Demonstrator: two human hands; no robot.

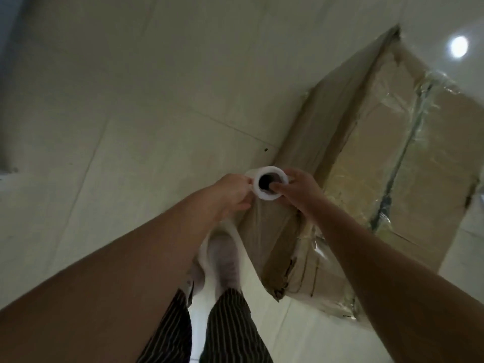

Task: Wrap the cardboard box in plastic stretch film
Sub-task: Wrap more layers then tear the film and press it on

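Observation:
A tall cardboard box stands on the tiled floor at the right, its top crossed by shiny plastic film. The white roll of stretch film is held upright beside the box's near left side, its dark core facing me. My left hand grips the roll's left side. My right hand holds the right side, with the thumb pushed into the core. A sheet of film stretches down from the roll over the box's side.
Pale floor tiles spread to the left and behind the box. My feet in white socks and striped trousers stand close to the box's near corner. A ceiling light reflects off the floor at the top right.

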